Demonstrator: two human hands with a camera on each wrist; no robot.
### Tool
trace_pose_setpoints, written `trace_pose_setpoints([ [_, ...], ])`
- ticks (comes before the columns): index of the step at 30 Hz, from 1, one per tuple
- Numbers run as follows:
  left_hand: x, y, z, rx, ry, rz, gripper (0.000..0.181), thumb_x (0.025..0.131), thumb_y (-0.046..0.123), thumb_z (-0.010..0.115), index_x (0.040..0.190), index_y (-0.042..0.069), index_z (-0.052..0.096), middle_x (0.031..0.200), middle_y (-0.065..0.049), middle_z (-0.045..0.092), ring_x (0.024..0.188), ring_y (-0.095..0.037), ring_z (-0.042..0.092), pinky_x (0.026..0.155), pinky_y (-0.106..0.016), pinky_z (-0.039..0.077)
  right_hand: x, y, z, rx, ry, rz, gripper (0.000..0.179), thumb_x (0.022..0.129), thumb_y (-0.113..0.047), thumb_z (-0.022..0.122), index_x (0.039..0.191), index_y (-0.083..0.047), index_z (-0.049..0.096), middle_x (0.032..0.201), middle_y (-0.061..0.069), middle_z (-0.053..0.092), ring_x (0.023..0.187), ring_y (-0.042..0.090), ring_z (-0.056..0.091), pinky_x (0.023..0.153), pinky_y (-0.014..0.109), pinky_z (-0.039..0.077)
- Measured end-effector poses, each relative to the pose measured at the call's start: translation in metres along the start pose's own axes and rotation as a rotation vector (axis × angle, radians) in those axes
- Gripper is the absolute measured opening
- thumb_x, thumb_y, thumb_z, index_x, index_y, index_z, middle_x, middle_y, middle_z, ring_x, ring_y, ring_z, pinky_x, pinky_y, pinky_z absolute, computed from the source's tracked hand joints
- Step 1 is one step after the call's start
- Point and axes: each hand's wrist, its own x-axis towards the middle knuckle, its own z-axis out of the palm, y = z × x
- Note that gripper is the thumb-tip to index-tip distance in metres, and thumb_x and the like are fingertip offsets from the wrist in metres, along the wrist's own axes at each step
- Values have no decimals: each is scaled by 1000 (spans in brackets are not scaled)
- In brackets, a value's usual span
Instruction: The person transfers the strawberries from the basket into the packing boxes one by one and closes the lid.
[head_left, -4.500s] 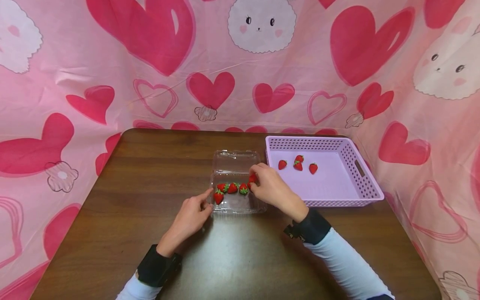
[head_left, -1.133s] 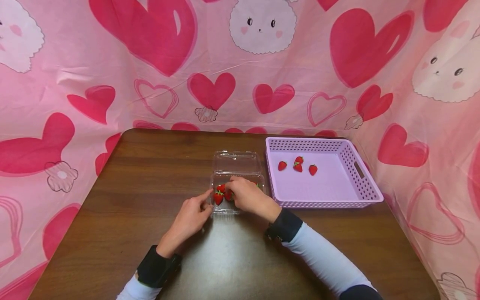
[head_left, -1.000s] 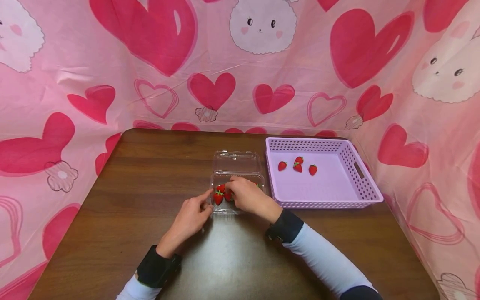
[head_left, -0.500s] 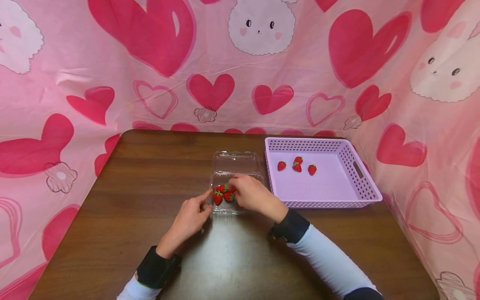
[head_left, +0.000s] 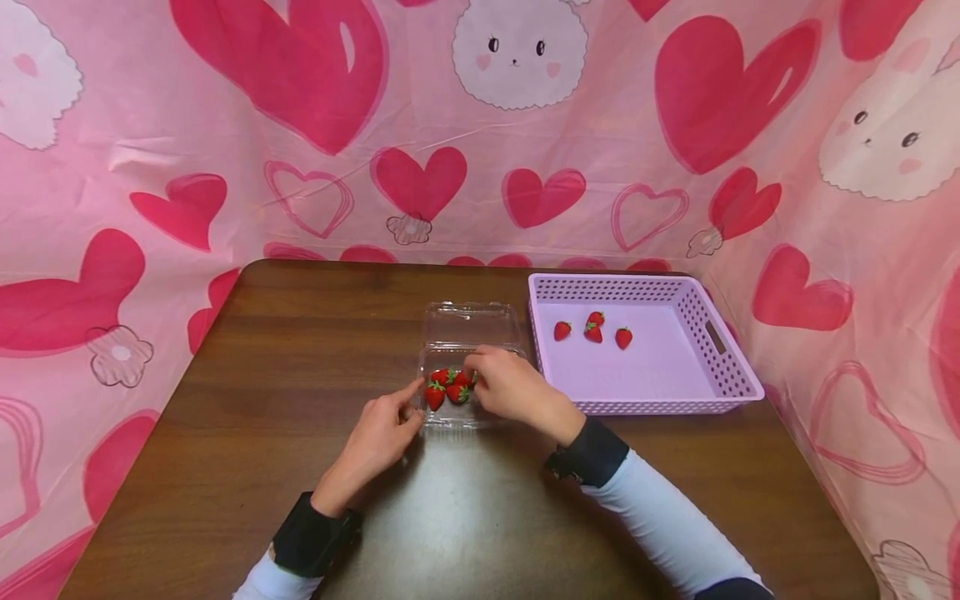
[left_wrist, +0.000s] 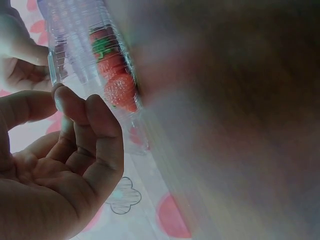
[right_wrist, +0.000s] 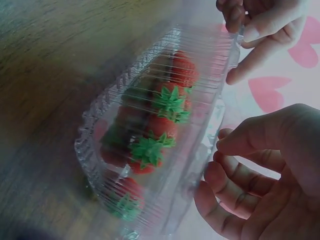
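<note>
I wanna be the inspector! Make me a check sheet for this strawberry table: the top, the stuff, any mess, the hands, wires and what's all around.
Surface: brown table with a wood-grain look and a shiny patch near the person.
Job's things: clear box, lid open at the far side, at least four strawberries inside; lilac basket to its right, holding four more.
Clutter: nothing seen.
Left hand: touching the box's left edge.
Right hand: over the box, fingertips by the berries; can't tell if it grips one.
Cables: nothing seen.
Surroundings: pink cloth printed with hearts, flowers and white animal faces.
</note>
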Motion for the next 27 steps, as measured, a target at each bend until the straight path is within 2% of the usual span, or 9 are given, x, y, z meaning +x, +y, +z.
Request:
trace_pose_setpoints([
  [6, -1, 0, 0, -9, -4, -3, 56, 98, 5, 63, 153, 0, 53, 68, 0, 55, 47, -17, 50, 47, -30, 42, -2, -1, -7, -13, 18, -32, 18, 89, -3, 74, 106, -7, 77, 101, 5, 67, 84, 20, 62, 77, 35, 57],
  [14, 0, 0, 1, 1, 3, 5, 56, 98, 6, 64, 153, 1, 54, 67, 2, 55, 46, -16, 50, 48, -29, 42, -5, 4, -19, -18, 37, 3, 22, 89, -6, 78, 111, -7, 77, 102, 5, 67, 83, 19, 62, 74, 34, 57],
  [19, -1, 0, 0, -9, -6, 0, 56, 99, 5, 64, 153, 0, 53, 67, 0, 54, 47, -17, 50, 47, -30, 42, -6, 10, -27, -20, 61, 5, 20, 90, -4, 76, 110, -5, 77, 97, 5, 65, 80, 18, 61, 72, 33, 55],
  [27, -2, 1, -1, -8, -12, -6, 56, 99, 6, 64, 153, 1, 53, 68, 0, 54, 47, -17, 49, 47, -30, 41, -10, 19, -44, -17, 87, 59, 22, 90, -8, 79, 111, -4, 77, 96, 6, 65, 80, 20, 60, 72, 33, 56],
])
